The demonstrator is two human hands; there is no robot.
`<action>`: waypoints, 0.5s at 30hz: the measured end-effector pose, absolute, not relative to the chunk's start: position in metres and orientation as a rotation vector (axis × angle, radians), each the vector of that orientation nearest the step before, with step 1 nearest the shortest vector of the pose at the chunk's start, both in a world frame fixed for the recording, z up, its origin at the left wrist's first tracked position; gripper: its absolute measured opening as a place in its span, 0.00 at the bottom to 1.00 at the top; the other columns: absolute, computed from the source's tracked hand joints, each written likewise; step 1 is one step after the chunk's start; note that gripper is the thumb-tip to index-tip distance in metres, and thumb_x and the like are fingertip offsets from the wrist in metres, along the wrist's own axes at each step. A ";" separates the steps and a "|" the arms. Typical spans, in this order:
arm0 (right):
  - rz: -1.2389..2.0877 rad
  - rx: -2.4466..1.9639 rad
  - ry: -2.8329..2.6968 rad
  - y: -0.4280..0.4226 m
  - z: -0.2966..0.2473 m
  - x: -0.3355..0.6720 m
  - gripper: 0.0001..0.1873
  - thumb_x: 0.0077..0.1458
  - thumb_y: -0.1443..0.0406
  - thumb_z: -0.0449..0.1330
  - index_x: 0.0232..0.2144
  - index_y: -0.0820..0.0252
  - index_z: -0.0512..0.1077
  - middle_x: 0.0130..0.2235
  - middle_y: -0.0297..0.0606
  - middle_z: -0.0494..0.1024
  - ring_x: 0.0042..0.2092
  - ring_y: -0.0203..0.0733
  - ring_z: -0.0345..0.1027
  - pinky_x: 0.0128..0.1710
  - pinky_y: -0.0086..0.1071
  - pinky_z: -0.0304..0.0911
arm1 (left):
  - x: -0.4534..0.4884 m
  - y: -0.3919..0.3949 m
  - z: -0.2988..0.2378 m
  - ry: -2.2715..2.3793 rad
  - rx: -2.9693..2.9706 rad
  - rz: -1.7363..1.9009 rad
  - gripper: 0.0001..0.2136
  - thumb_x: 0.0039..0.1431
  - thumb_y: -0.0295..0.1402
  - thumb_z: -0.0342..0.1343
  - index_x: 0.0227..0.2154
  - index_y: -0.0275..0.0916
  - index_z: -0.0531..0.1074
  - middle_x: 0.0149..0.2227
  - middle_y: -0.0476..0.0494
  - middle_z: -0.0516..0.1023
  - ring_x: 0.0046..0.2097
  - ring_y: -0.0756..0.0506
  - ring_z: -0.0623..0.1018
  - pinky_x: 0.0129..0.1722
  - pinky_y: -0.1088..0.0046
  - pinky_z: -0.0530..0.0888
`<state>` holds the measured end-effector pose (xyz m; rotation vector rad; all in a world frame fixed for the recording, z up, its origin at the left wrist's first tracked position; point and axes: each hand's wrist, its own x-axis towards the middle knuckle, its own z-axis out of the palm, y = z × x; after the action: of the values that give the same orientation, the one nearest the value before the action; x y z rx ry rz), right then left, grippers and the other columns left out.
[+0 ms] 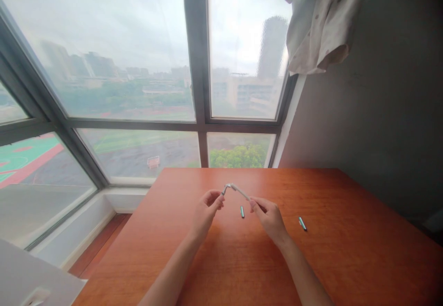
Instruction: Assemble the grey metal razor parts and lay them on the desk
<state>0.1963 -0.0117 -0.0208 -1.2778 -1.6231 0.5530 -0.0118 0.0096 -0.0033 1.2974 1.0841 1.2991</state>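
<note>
Rod (242, 192): above table (138, 250), pinched in right hand (269, 216).
Long axis slopes up and leftward toward metal piece (225, 189), pinched in left hand (208, 207); contact between pieces cannot be confirmed.

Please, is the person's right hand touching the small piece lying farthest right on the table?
Apart. The head view shows a strip of bare tabletop between the right hand and the small piece.
</note>
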 end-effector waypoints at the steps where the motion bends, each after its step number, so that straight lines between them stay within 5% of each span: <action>1: 0.552 -1.274 -1.621 -0.011 -0.021 0.196 0.24 0.59 0.54 0.50 0.22 0.63 0.74 0.24 0.36 0.73 0.24 0.36 0.63 0.24 0.26 0.54 | -0.012 0.009 -0.003 1.082 1.309 1.299 0.12 0.50 0.41 0.60 0.31 0.37 0.73 0.27 0.46 0.75 0.29 0.48 0.73 0.30 0.74 0.70; 15: 0.568 -1.267 -1.561 -0.011 -0.019 0.196 0.21 0.59 0.55 0.52 0.25 0.62 0.75 0.24 0.36 0.73 0.27 0.38 0.65 0.26 0.26 0.57 | -0.014 0.008 -0.002 1.041 1.339 1.295 0.10 0.52 0.39 0.59 0.31 0.37 0.72 0.26 0.48 0.74 0.29 0.49 0.71 0.30 0.75 0.68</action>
<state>0.1958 -0.0109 -0.0190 -1.2673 -1.5608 0.5677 -0.0141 0.0080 -0.0021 1.3393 1.0409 1.2954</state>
